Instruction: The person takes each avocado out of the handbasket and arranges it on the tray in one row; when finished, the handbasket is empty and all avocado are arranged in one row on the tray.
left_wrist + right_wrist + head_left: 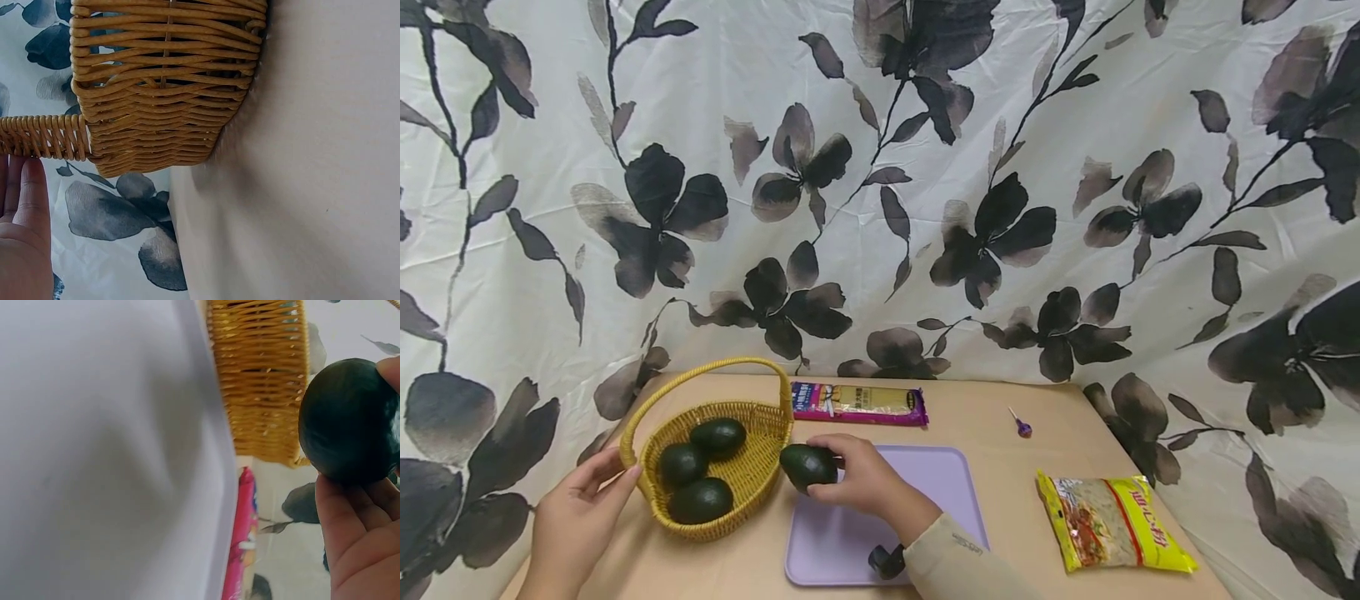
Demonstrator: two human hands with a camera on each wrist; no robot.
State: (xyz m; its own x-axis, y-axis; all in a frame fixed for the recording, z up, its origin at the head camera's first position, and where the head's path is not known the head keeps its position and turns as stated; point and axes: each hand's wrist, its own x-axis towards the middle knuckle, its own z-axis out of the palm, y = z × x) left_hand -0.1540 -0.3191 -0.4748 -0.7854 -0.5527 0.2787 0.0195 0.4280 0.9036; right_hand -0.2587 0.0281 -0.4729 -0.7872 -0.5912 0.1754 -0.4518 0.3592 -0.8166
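Note:
The yellow wicker basket (741, 521) stands at the left with three dark green avocados (702, 500) inside. My left hand (576, 517) is at the left foot of its arched handle (707, 367), thumb and fingers pinching it. In the left wrist view, fingertips (32, 181) touch the handle's edge; the thumb is out of sight there. Just right of the basket, my right hand (865, 479) holds another avocado (807, 467) between thumb and fingers, above the left edge of the lilac tray (951, 492). The right wrist view shows this avocado (350, 422) raised beside the basket's woven side (259, 381).
A purple noodle packet (861, 404) lies behind the tray. Farther right are a small purple lollipop (1022, 427) and a yellow food bag (1108, 525). A small black object (886, 561) shows beside the right sleeve (962, 558), over the tray. A floral curtain (880, 208) hangs behind the table.

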